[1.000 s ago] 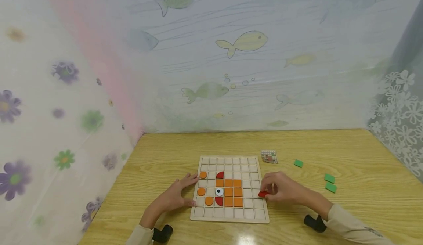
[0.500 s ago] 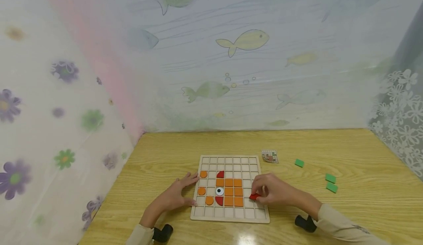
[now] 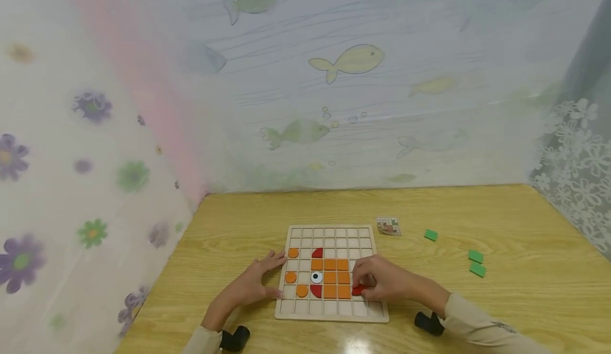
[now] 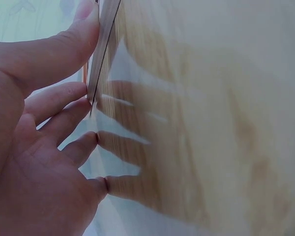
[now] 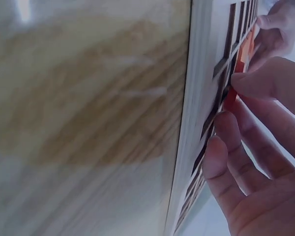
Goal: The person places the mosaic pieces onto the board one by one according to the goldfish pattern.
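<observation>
A wooden grid board [image 3: 331, 311] lies on the table, holding orange square tiles [image 3: 330, 277], several orange round tiles [image 3: 302, 291], two red quarter-circle tiles [image 3: 316, 291] and a white eye tile [image 3: 316, 277]. My right hand [image 3: 389, 279] pinches another red tile [image 3: 357, 290] between thumb and fingers, at the cell just right of the lowest orange row. Its exact shape is partly hidden by the fingers. My left hand [image 3: 250, 282] rests at the board's left edge, thumb and fingertips touching the rim; in the left wrist view its fingers [image 4: 64, 118] are spread against the edge.
Right of the board lie three green tiles [image 3: 476, 256] on the wooden table [image 3: 238, 210]. A small card [image 3: 389, 226] with a grid picture sits by the board's top right corner. Behind stands a fish-patterned curtain [image 3: 286, 173]; a flowered one [image 3: 119, 200] is at the left.
My right hand has moved left from the board's right edge, carrying the red tile to the cell beside the orange squares. The left hand stays at the board's edge.
</observation>
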{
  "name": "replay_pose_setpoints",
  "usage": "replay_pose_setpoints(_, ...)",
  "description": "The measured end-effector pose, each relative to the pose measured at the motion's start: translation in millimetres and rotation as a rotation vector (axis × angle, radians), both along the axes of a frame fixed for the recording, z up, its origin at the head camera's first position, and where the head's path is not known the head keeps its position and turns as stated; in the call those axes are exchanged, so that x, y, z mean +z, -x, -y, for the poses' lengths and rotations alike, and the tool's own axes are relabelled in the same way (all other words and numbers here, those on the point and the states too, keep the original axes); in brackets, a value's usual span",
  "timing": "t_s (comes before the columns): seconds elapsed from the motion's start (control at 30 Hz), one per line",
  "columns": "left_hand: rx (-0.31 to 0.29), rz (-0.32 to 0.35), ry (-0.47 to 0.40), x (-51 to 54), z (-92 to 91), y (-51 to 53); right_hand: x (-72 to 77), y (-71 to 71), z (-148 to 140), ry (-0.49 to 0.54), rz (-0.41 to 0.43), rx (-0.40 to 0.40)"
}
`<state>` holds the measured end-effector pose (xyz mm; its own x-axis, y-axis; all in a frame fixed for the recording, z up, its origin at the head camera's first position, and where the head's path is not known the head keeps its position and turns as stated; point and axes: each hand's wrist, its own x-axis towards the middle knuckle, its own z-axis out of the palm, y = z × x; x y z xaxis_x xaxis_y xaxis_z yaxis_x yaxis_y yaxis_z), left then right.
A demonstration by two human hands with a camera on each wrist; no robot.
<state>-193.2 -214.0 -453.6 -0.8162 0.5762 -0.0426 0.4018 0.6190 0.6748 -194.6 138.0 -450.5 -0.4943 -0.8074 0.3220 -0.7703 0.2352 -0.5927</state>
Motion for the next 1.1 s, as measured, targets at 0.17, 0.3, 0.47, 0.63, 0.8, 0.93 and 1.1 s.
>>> replay_pose_setpoints(0.17,0.016,-0.001,0.008,-2.3,0.3,-0.4,-1.2,-1.2,5,-0.004,-0.046,0.009)
replay_pose_setpoints(0.3,0.026,0.001,0.016,-2.9,-0.7,-0.9,-1.7,-3.2,5,-0.064,-0.09,-0.016)
replay_pose_setpoints(0.47,0.024,-0.005,0.028,-1.8,-1.3,-1.0,-0.9,-7.9,4,-0.126,-0.15,-0.043)
replay_pose_setpoints(0.63,0.029,-0.009,0.027,-1.6,-0.6,-0.7,-0.5,-10.6,4,-0.093,-0.142,-0.036)
replay_pose_setpoints(0.8,0.031,-0.006,0.026,-2.5,0.3,0.6,-1.6,-11.2,2,-0.054,-0.144,-0.044)
replay_pose_setpoints(0.93,0.029,-0.004,0.027,-2.2,0.1,0.7,-3.4,-11.6,1,-0.043,-0.185,-0.056)
replay_pose_setpoints(1.1,0.027,-0.002,0.022,-1.4,-1.4,0.6,-4.3,-11.3,0,-0.02,-0.204,-0.047)
